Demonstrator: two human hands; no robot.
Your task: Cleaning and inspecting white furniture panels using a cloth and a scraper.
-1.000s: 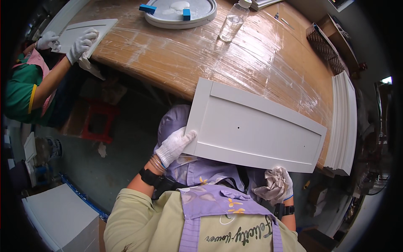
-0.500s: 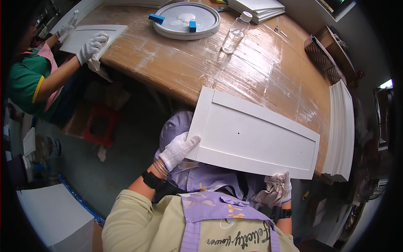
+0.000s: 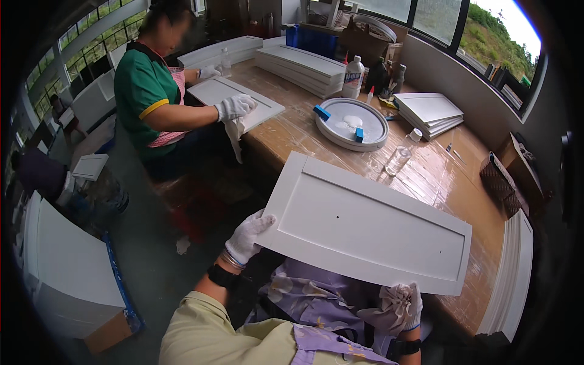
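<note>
A white cabinet door panel [image 3: 365,226] with a raised frame and a small dark hole is held tilted over the table's near edge. My left hand [image 3: 249,236], in a white knit glove, is closed on its left end, thumb on the front face. At the lower right edge, my gloved right hand [image 3: 413,307] grips a crumpled beige cloth [image 3: 394,306] against the panel; its fingers behind the panel are hidden. Beyond the panel, a clear bottle [image 3: 401,157] with a white cap lies nearest to it on the table.
A film-covered brown table [image 3: 292,143] carries a round grey lid [image 3: 371,143] with blue blocks and white paste. White panels [image 3: 301,70] are stacked behind, with another stack [image 3: 508,280] at the right edge. At left, a co-worker [image 3: 149,91] wipes a white panel [image 3: 228,91].
My view has tilted up and turned left, bringing in the windows and the far table. My hands keep their hold on the panel, and the co-worker's cloth hand stays on the other panel.
</note>
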